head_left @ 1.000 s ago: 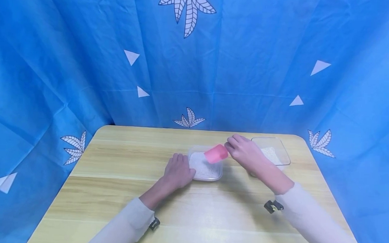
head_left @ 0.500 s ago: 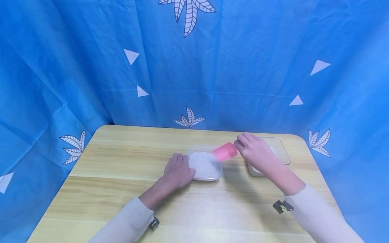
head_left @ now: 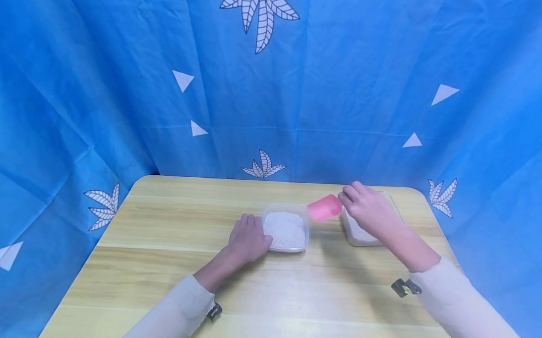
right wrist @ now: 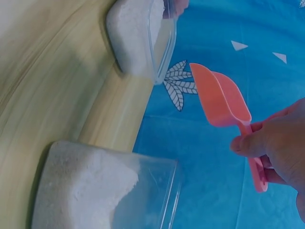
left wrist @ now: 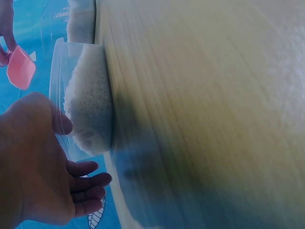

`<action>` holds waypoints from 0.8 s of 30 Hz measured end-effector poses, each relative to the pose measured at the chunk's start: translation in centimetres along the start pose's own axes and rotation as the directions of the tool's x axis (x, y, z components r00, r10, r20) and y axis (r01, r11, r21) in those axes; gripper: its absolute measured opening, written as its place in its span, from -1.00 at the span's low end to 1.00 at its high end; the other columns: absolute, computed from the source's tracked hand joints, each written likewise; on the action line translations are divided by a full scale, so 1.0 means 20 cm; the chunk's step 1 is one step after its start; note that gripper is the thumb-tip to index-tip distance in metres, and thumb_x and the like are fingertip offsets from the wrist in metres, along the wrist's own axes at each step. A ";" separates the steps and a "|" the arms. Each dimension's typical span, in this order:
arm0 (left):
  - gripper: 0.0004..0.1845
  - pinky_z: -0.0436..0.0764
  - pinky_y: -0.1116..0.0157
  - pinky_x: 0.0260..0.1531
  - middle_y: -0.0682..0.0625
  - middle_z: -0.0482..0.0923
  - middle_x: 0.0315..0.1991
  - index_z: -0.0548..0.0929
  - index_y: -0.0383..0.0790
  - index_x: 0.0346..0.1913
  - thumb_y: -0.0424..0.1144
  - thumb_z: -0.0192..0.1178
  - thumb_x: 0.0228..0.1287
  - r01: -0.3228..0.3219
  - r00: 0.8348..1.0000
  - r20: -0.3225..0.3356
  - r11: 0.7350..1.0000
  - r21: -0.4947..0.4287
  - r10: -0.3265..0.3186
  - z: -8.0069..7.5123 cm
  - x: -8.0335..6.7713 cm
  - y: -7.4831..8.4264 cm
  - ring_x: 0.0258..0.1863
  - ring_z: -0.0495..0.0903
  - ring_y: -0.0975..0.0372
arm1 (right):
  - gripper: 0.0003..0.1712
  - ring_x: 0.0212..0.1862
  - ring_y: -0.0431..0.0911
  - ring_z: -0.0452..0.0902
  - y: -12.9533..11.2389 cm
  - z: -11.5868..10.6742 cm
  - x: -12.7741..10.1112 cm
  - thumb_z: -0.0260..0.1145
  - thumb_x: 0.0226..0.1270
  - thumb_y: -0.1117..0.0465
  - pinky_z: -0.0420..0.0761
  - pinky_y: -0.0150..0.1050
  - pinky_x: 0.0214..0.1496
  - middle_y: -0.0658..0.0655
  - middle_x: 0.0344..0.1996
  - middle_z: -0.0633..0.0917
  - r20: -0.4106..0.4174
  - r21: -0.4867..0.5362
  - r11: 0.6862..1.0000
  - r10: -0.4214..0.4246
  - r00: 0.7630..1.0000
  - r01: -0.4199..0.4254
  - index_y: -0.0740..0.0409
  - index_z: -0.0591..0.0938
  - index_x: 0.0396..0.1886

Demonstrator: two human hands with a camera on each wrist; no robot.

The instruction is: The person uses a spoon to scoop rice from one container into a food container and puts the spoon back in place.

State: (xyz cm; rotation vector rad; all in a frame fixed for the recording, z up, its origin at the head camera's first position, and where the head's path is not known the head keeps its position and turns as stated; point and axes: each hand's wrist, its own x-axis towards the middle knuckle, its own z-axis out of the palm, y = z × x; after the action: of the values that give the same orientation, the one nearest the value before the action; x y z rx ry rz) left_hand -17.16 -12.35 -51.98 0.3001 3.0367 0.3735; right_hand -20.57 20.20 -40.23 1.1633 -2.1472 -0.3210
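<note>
My left hand [head_left: 250,238] holds the left side of a clear plastic container [head_left: 285,248], its thumb at the rim and its fingers along the outer wall. White grains [left wrist: 90,95] that look like rice fill much of it. Above the table, my right hand [right wrist: 281,145] pinches the handle of a pink scoop [right wrist: 221,98]. The scoop is between the two containers in the head view, beyond the left one's right edge. A second clear container [head_left: 361,238] with white grains [right wrist: 90,186] stands under my right hand, which partly hides it.
Both containers stand on a light wooden table [head_left: 167,265], towards its back edge. A blue curtain [head_left: 347,91] with white leaf and triangle prints hangs behind and at the sides.
My right hand has carried the scoop to the right, from over the left container towards the right one. My left hand and the containers have stayed in place.
</note>
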 end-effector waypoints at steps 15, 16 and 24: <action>-0.51 0.40 0.15 -0.08 -0.15 0.41 -0.18 0.50 -0.41 -0.03 0.00 0.00 0.26 0.007 1.000 -0.004 1.000 -0.008 -0.007 0.01 0.00 0.00 -0.16 0.31 0.05 | -0.57 -0.18 0.12 0.62 0.08 -0.02 -0.10 0.52 -0.13 0.65 0.73 -0.17 -0.17 0.27 -0.27 0.71 0.005 0.023 0.999 0.046 0.999 -0.046 0.40 0.73 -0.16; -0.52 0.40 0.15 -0.08 -0.15 0.41 -0.19 0.50 -0.41 -0.04 0.00 0.00 0.26 0.007 1.000 -0.005 1.000 -0.007 -0.007 0.01 0.00 0.00 -0.16 0.31 0.04 | -0.56 -0.17 0.12 0.62 0.09 -0.02 -0.10 0.52 -0.14 0.65 0.73 -0.16 -0.16 0.28 -0.27 0.71 0.005 0.023 0.998 0.050 0.999 -0.050 0.41 0.74 -0.16; -0.51 0.40 0.15 -0.08 -0.15 0.40 -0.19 0.49 -0.41 -0.03 0.00 -0.01 0.26 0.005 1.000 0.001 1.000 0.008 -0.005 0.01 0.00 0.00 -0.16 0.30 0.05 | -0.54 -0.17 0.14 0.61 0.13 -0.05 -0.15 0.51 -0.15 0.66 0.73 -0.13 -0.16 0.30 -0.25 0.71 0.034 0.020 0.997 0.069 0.997 -0.070 0.43 0.72 -0.13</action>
State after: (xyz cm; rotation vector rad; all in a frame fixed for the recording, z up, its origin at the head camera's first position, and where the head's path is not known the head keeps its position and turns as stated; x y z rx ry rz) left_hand -17.16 -12.24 -52.08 0.2924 3.0377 0.3607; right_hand -20.42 24.21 -39.56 1.0991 -2.2194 -0.2894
